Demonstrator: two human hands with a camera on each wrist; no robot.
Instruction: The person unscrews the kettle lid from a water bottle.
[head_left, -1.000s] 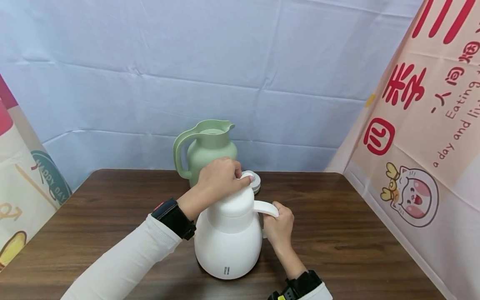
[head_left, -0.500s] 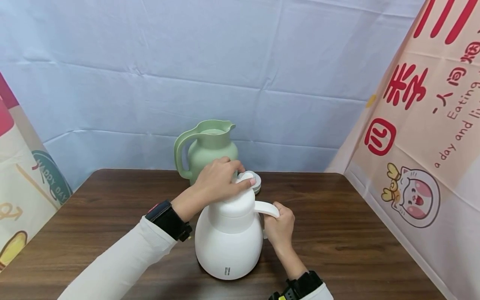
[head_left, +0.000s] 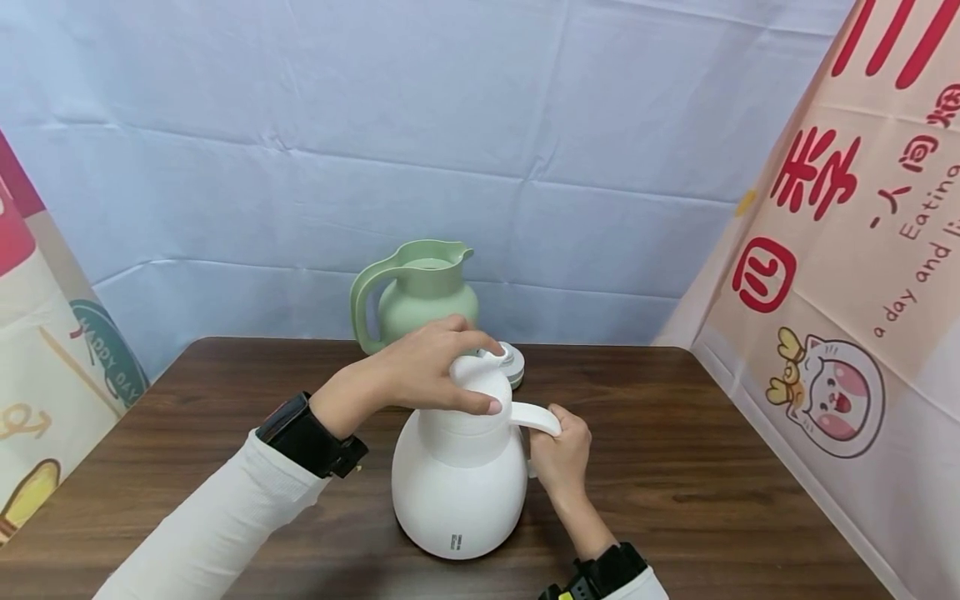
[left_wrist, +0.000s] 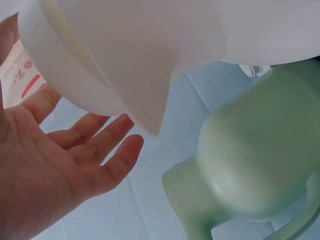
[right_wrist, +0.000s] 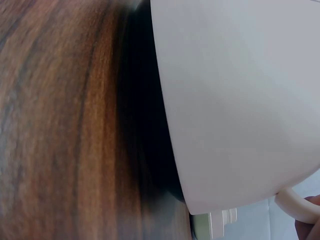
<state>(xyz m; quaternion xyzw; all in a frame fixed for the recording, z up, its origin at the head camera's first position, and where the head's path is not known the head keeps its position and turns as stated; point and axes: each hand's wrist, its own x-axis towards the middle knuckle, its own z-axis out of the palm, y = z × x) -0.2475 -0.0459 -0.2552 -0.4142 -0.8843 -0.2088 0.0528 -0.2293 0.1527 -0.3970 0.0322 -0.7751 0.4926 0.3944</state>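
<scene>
A round-bellied white thermos jug (head_left: pixel 459 500) stands upright on the table. My left hand (head_left: pixel 427 367) spans its white lid (head_left: pixel 483 379), thumb on the near side and fingers reaching over the far side. In the left wrist view, the fingers (left_wrist: pixel 107 132) curve around the lid's edge beside the pointed spout (left_wrist: pixel 150 117). My right hand (head_left: pixel 561 450) grips the jug's handle (head_left: pixel 534 416) on the right. In the right wrist view, only a bit of that hand shows at the lower right corner, by the handle (right_wrist: pixel 295 206).
Behind the white jug stands a green jug (head_left: pixel 423 308), its handle to the left. A loose white round lid (head_left: pixel 513 367) lies beside it. The dark wooden table (head_left: pixel 675 483) ends at a pale blue cloth (head_left: pixel 585 167), with a printed cloth (head_left: pixel 810 250) at right.
My left hand has slid down and left from the top of the lid to its sides, uncovering the lid's top. The right hand and the jug have stayed in place.
</scene>
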